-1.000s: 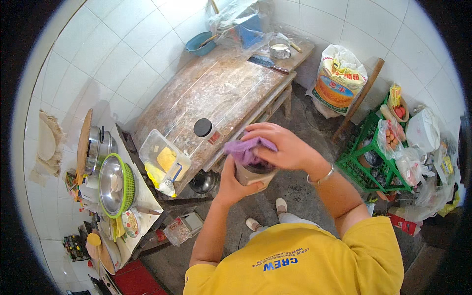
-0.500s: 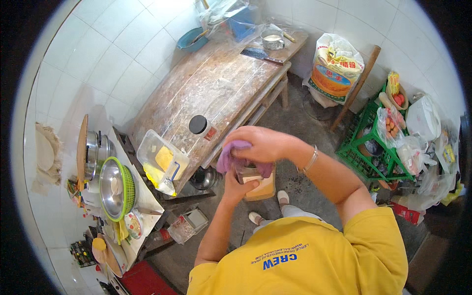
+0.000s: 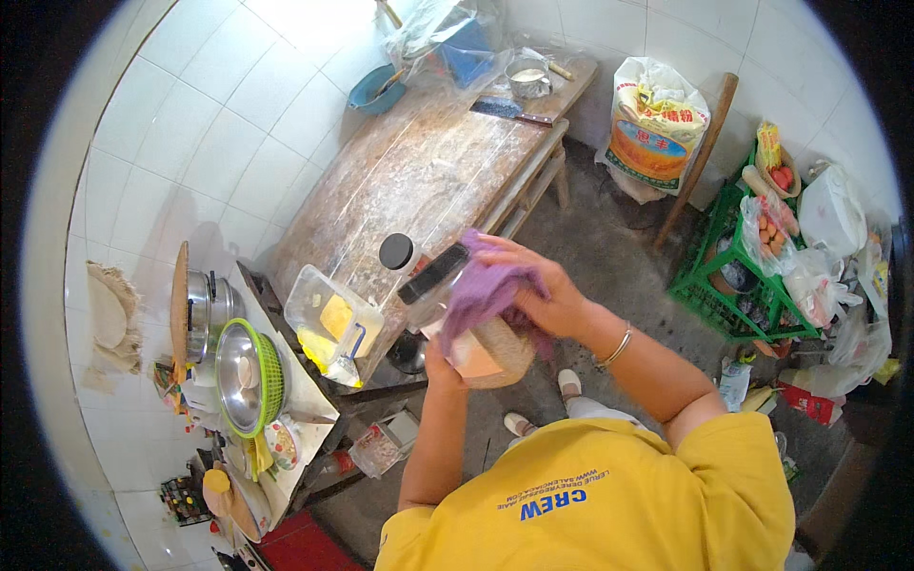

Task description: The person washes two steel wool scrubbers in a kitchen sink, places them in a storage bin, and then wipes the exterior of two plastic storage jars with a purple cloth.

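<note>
A clear jar (image 3: 503, 354) with a black lid (image 3: 434, 274) is held tilted in front of me, its lid toward the upper left. Pale, tan contents show through its wall. My left hand (image 3: 444, 369) grips the jar from the left and below, its fingers mostly hidden behind it. In my right hand (image 3: 562, 297) is a purple cloth (image 3: 487, 297), bunched and draped against the jar's side. Just beyond the lid, a second black-lidded jar (image 3: 398, 253) stands on the floury wooden table (image 3: 419, 171).
Left of the jars sits a clear plastic box (image 3: 312, 293) with a yellow packet. A cleaver (image 3: 509, 111) and a metal cup (image 3: 526, 78) lie at the table's far end. A flour sack (image 3: 657, 124) and a green crate (image 3: 719, 271) stand right; a green-rimmed metal bowl (image 3: 238, 381) is left.
The jar has come up and tipped, so its black lid now shows. My right hand has slid the purple cloth from the jar's top to its side. The view has shifted slightly.
</note>
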`<state>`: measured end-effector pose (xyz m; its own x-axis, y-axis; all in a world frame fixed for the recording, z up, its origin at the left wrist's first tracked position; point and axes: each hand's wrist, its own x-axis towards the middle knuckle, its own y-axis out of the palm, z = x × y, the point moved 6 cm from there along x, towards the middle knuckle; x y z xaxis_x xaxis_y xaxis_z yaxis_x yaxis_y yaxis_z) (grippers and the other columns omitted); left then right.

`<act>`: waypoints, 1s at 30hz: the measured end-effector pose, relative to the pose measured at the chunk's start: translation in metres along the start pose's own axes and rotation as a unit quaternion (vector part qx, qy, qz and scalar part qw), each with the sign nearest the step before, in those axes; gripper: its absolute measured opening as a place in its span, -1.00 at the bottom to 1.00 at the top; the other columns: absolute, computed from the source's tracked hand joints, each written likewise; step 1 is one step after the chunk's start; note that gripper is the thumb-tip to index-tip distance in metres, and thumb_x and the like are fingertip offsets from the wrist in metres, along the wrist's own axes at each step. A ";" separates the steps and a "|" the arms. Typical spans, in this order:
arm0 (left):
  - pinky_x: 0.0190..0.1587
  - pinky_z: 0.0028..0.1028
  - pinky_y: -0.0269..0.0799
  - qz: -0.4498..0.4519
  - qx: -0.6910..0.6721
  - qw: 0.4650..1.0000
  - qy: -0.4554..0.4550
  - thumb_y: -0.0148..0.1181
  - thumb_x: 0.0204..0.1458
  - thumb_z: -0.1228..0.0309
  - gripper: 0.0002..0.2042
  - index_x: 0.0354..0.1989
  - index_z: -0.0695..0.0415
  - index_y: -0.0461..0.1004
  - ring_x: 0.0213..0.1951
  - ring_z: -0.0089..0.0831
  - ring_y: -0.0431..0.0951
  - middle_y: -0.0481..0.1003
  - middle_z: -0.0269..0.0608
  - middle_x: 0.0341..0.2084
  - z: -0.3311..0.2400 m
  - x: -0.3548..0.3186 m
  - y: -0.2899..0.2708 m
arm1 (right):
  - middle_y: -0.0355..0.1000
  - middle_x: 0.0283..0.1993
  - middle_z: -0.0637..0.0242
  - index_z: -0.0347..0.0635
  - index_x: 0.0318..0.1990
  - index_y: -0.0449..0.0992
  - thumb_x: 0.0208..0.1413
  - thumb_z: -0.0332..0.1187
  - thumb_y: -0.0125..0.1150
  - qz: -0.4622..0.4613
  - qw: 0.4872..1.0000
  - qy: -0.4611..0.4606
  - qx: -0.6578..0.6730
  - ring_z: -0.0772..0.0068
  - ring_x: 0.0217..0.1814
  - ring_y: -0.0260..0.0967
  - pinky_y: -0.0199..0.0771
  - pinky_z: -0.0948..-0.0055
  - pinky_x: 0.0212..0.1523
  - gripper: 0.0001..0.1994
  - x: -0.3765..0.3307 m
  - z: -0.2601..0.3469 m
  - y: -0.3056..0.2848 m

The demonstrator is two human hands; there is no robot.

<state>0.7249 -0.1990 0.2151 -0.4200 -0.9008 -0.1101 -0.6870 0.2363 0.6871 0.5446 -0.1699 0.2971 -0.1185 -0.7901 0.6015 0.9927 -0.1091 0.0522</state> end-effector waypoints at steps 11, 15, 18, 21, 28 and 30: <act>-0.19 -0.34 0.48 -0.091 0.136 0.985 0.059 0.20 -0.03 0.30 -0.50 0.05 0.25 0.20 -0.15 -0.27 0.48 0.38 -0.07 -0.11 -0.012 0.047 0.037 | 0.32 0.05 0.23 -0.26 0.00 0.34 0.04 -0.43 0.08 -0.055 0.967 0.232 0.087 0.34 -0.02 0.33 0.41 0.39 -0.07 -0.66 0.008 -0.023 -0.005; -0.19 -0.35 0.48 -0.050 0.093 0.985 0.135 0.10 0.05 0.24 -0.54 0.04 0.28 0.23 -0.20 -0.29 0.51 0.40 -0.07 -0.12 -0.029 0.064 0.033 | 0.24 0.10 0.00 -0.24 -0.07 0.41 -0.09 -0.47 0.12 -0.006 0.928 -0.099 -0.360 -0.04 0.17 0.17 0.25 0.16 0.14 -0.66 -0.023 0.013 0.023; -0.05 -0.25 0.41 -0.123 0.013 0.991 0.058 0.06 0.07 0.11 -0.46 0.08 0.27 0.20 -0.07 -0.23 0.45 0.38 -0.09 -0.07 -0.034 0.066 0.057 | 0.24 0.14 0.07 -0.19 -0.03 0.40 0.10 -0.41 -0.01 -0.032 0.970 0.129 -0.202 0.15 0.20 0.18 0.25 0.17 0.15 -0.73 -0.080 -0.066 -0.001; 0.03 -0.24 0.34 -0.107 0.017 0.990 0.092 0.09 0.06 0.11 -0.44 0.11 0.24 0.18 0.01 -0.25 0.39 0.33 -0.13 0.00 -0.051 0.069 0.070 | 0.22 0.17 0.23 -0.13 0.10 0.31 0.24 -0.33 -0.19 -0.193 0.840 0.438 0.255 0.30 0.19 0.18 0.27 0.23 0.13 -0.69 -0.102 -0.119 -0.007; -0.05 -0.29 0.38 -0.132 0.134 0.967 0.173 0.17 0.00 0.22 -0.45 0.07 0.32 0.18 -0.07 -0.28 0.42 0.34 -0.08 -0.07 -0.019 0.065 0.034 | 0.12 0.25 0.30 -0.12 0.27 0.05 0.30 -0.14 -0.31 -0.323 0.795 0.245 0.450 0.33 0.26 0.12 0.14 0.31 0.23 -0.54 -0.027 -0.056 0.050; -0.03 -0.27 0.39 -0.088 0.053 0.988 0.111 0.19 -0.05 0.22 -0.37 0.11 0.31 0.10 -0.08 -0.26 0.42 0.32 -0.09 -0.07 -0.005 0.057 0.040 | 0.23 0.18 0.22 -0.15 0.19 0.18 0.28 -0.11 -0.33 -0.311 0.728 0.339 0.508 0.24 0.18 0.23 0.24 0.25 0.17 -0.56 -0.037 -0.112 0.040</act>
<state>0.6764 -0.2427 0.2394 -0.1552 -0.9865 -0.0525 -0.8010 0.0945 0.5912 0.5857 -0.2131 0.1876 -0.1961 -0.9320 -0.3048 0.2070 -0.3432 0.9162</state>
